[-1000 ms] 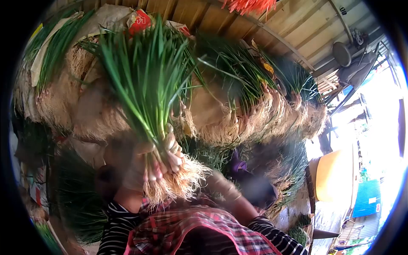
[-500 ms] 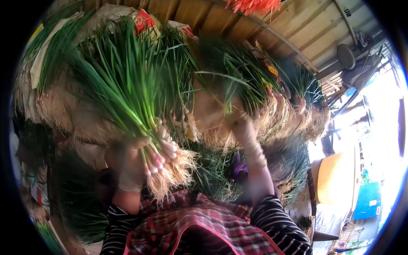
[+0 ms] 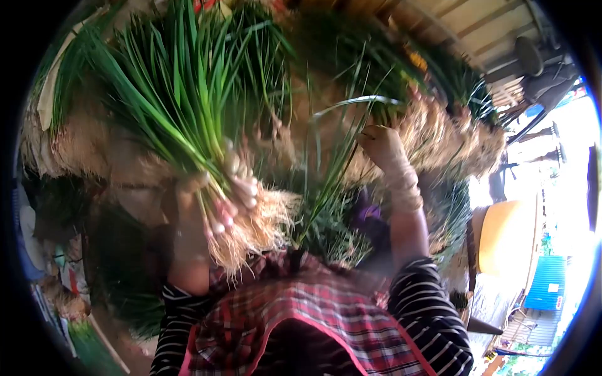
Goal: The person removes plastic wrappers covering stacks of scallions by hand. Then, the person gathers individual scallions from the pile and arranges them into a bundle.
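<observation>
My gloved left hand (image 3: pixel 188 216) is closed around a bunch of green onions (image 3: pixel 210 141). Their long green leaves fan upward, and the white bulbs and pale, stringy roots hang down in front of my apron. My gloved right hand (image 3: pixel 385 150) is raised at the lower stalks of a pile of green onions (image 3: pixel 420 119) on the right. Its fingers are blurred and partly hidden against the stalks, so their grip does not show. Loose green leaves (image 3: pixel 332 182) hang in the air between my hands, to the left of my right wrist.
More rooty green onions (image 3: pixel 81 147) lie along the left side. Leaf trimmings (image 3: pixel 332 241) are heaped below, beside a purple object (image 3: pixel 367 213). At the right are a yellow container (image 3: pixel 498 238) and a blue corrugated panel (image 3: pixel 544 283).
My right hand has moved right and up to the onion pile. The greens that were at its fingers now appear loose and lower. My left hand still holds its bunch.
</observation>
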### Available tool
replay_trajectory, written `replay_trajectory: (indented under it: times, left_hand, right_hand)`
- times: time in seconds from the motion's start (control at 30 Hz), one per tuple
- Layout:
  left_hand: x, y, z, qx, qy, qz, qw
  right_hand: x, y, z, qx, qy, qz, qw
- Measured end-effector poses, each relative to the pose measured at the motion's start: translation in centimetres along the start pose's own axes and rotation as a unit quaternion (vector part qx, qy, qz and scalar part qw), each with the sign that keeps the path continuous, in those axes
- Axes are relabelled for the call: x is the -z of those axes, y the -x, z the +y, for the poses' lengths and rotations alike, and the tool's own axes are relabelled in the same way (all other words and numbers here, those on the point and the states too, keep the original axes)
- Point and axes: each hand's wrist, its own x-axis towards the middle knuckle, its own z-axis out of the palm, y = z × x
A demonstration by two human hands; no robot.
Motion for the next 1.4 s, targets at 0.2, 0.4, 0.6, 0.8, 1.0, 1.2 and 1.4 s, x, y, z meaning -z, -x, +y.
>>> replay_trajectory:
  times: [0.2,0.4,0.6,0.8,1.0,1.2,1.4]
  left_hand:
    - [1.7,0.1,1.1,-0.057,-0.044,-0.111,0.991]
    - [1.2,0.8,1.2,-0.070,-0.073,-0.083,0.991]
    - [1.6,1.2,1.5,0.036,-0.016,-0.055,0.998]
    - [1.9,1.4,0.6,0.031,0.045,-0.051,0.997]
    - [0.5,1.5,0.4,0.060,0.078,-0.009,0.995]
    - [1.2,1.0,0.2,0.089,0.072,-0.044,0.992]
    - [6.2,-0.6,-3.9,0.214,0.031,-0.049,0.975]
  right_hand:
    - [-15.4,7.1,-4.1,-0.147,-0.212,-0.432,0.864]
    - [-1.6,3.2,-7.0,-0.213,-0.501,-0.037,0.838]
    - [8.8,-12.6,0.9,-0.193,-0.436,0.071,0.876]
    - [2.5,-7.1,-0.3,0.019,-0.122,0.276,0.953]
    - [-4.9,-8.2,-4.2,-0.172,-0.098,-0.042,0.979]
    - [-1.9,-3.9,-7.1,-0.153,-0.211,0.189,0.947]
    - [-1.6,4.4,-12.6,0.145,-0.200,0.092,0.965]
